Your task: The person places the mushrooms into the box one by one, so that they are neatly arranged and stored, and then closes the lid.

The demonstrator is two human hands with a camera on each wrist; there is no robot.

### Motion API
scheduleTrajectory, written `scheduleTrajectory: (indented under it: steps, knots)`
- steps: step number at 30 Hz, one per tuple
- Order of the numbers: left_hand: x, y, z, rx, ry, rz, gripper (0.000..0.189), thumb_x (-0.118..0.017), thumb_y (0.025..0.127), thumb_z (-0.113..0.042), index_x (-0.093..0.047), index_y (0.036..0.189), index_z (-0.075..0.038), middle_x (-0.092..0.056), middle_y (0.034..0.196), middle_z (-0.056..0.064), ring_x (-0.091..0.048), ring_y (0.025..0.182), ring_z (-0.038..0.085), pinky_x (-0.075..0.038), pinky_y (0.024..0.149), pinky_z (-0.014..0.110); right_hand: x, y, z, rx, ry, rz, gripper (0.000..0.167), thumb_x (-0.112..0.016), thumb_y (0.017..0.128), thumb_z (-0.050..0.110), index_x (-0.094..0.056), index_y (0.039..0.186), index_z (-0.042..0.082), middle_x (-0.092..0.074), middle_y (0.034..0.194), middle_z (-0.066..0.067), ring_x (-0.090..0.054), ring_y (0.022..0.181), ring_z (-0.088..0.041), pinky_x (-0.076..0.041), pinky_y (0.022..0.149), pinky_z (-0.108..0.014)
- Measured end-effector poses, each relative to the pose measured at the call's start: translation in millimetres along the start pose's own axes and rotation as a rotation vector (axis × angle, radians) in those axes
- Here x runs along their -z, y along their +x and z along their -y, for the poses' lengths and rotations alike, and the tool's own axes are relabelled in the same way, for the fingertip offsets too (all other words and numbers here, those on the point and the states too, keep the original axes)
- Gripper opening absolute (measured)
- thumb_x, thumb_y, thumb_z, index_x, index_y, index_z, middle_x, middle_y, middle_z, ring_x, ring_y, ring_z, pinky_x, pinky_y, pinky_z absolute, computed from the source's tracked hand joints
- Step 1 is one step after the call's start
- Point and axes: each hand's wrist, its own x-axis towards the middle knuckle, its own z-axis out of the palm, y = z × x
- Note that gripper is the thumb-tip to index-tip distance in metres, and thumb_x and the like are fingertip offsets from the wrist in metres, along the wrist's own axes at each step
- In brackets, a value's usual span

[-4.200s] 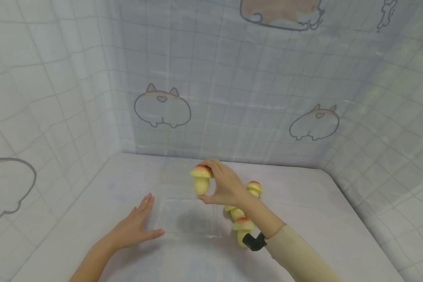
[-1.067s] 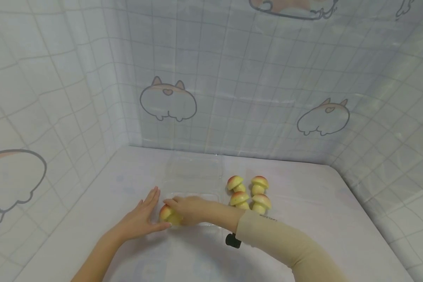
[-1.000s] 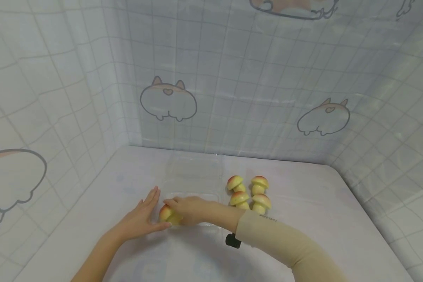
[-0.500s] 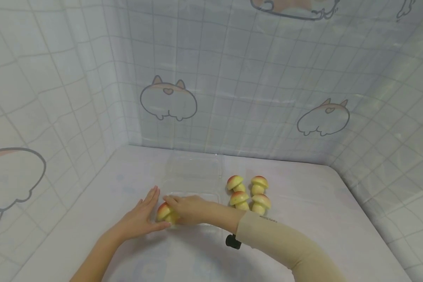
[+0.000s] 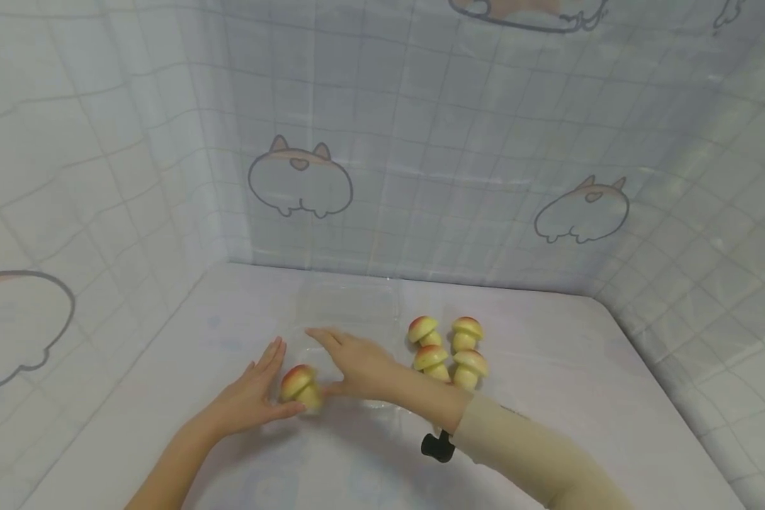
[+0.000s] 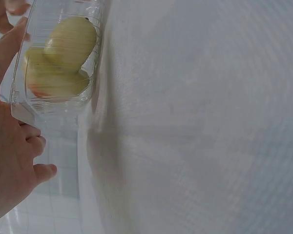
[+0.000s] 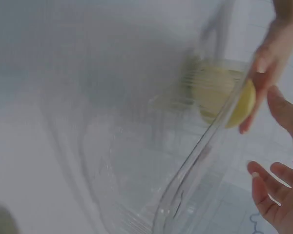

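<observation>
A mushroom-shaped piece, yellow with a red-tinted cap, lies in the left end of a clear plastic clamshell box. My left hand rests at the box's left end, its thumb and fingers spread around the corner. In the left wrist view the mushroom shows through the box's ribbed wall. My right hand is over the box with thumb and fingers apart and holds nothing. The right wrist view has the right hand's fingers beside the rim, apart from the mushroom.
The box's lid lies folded back behind it. Several like mushrooms stand grouped on the pale tabletop right of the box, partly behind my right forearm. A patterned curtain encloses the back and sides.
My right hand brought the mushroom down into the box's left end and shifted it slightly left. It has now let go and drawn back to the right, fingers spread. The left hand stays put.
</observation>
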Motion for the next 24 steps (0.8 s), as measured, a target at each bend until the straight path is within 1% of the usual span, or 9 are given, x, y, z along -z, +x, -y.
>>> scheduleTrajectory:
  steps: [4,5,8,10,12,15,18,21,24]
  knots:
    - [0.0,1.2,-0.5,0.012,0.001,0.004,0.114,-0.07,0.078,-0.059,-0.015,0.147,0.013,-0.009,0.155,0.031,-0.016,0.139,0.048,-0.017,0.107,0.067,9,-16.7,-5,0.049,0.11,-0.164,0.096,-0.076,0.08,0.044,-0.018,0.153,0.019,-0.047,0.14,-0.002,-0.06,0.108,-0.011,-0.052,0.074,-0.018]
    - [-0.3,1.8,-0.1,0.009,0.004,0.0,0.114,-0.07,0.078,-0.059,-0.016,0.147,0.013,-0.01,0.154,0.031,-0.017,0.139,0.048,-0.018,0.107,0.067,11,-20.6,-6,0.061,0.111,-0.2,0.097,-0.077,0.08,0.043,-0.018,0.153,0.019,-0.046,0.14,-0.001,-0.061,0.107,-0.01,-0.052,0.072,-0.016]
    - [-1.7,3.2,1.6,0.004,0.013,-0.004,0.114,-0.07,0.078,-0.059,-0.016,0.147,0.014,-0.01,0.154,0.032,-0.017,0.139,0.048,-0.018,0.107,0.067,16,-31.3,-9,0.076,0.037,-0.291,0.101,-0.08,0.075,0.044,-0.02,0.152,0.019,-0.041,0.145,0.002,-0.061,0.103,-0.009,-0.049,0.065,-0.013]
    - [-2.8,3.8,2.8,0.004,0.019,-0.004,0.114,-0.07,0.078,-0.059,-0.016,0.147,0.014,-0.011,0.154,0.033,-0.017,0.139,0.048,-0.019,0.107,0.067,18,-37.6,-12,0.072,-0.005,-0.321,0.104,-0.083,0.072,0.045,-0.022,0.152,0.019,-0.037,0.147,0.005,-0.061,0.102,-0.008,-0.048,0.062,-0.012]
    - [-3.6,3.6,3.5,0.011,0.022,-0.003,0.114,-0.07,0.078,-0.059,-0.016,0.147,0.014,-0.011,0.154,0.033,-0.016,0.139,0.048,-0.019,0.107,0.067,19,-43.3,-15,0.062,-0.023,-0.333,0.104,-0.083,0.071,0.046,-0.023,0.152,0.02,-0.037,0.147,0.006,-0.061,0.102,-0.007,-0.044,0.055,-0.01]
    - [-3.4,2.4,3.6,0.023,0.012,0.003,0.115,-0.07,0.078,-0.059,-0.015,0.147,0.014,-0.01,0.154,0.032,-0.015,0.14,0.048,-0.018,0.107,0.067,20,-50.2,-19,0.037,0.007,-0.328,0.103,-0.083,0.071,0.045,-0.023,0.152,0.022,-0.035,0.147,0.008,-0.059,0.104,-0.007,-0.037,0.047,-0.008]
    - [-2.7,1.5,3.2,0.026,-0.01,0.009,0.114,-0.071,0.079,-0.057,-0.013,0.148,0.013,-0.009,0.154,0.032,-0.014,0.14,0.048,-0.017,0.107,0.068,20,-55.6,-23,0.012,0.026,-0.333,0.104,-0.083,0.071,0.045,-0.023,0.152,0.023,-0.035,0.146,0.007,-0.059,0.105,-0.007,-0.033,0.043,-0.008]
    - [-3.2,1.8,2.8,0.022,-0.026,0.015,0.114,-0.071,0.079,-0.056,-0.012,0.148,0.012,-0.007,0.155,0.032,-0.013,0.14,0.048,-0.017,0.106,0.068,20,-61.9,-27,0.004,0.033,-0.38,0.103,-0.085,0.068,0.046,-0.027,0.149,0.02,-0.037,0.144,0.005,-0.059,0.104,-0.007,-0.032,0.042,-0.008]
    - [-4.9,3.5,2.4,0.01,-0.023,0.012,0.113,-0.071,0.079,-0.055,-0.012,0.148,0.012,-0.008,0.154,0.032,-0.014,0.14,0.048,-0.017,0.106,0.068,20,-69.5,-32,0.005,0.045,-0.451,0.103,-0.087,0.064,0.046,-0.031,0.145,0.018,-0.04,0.14,0.003,-0.06,0.102,-0.007,-0.03,0.041,-0.008]
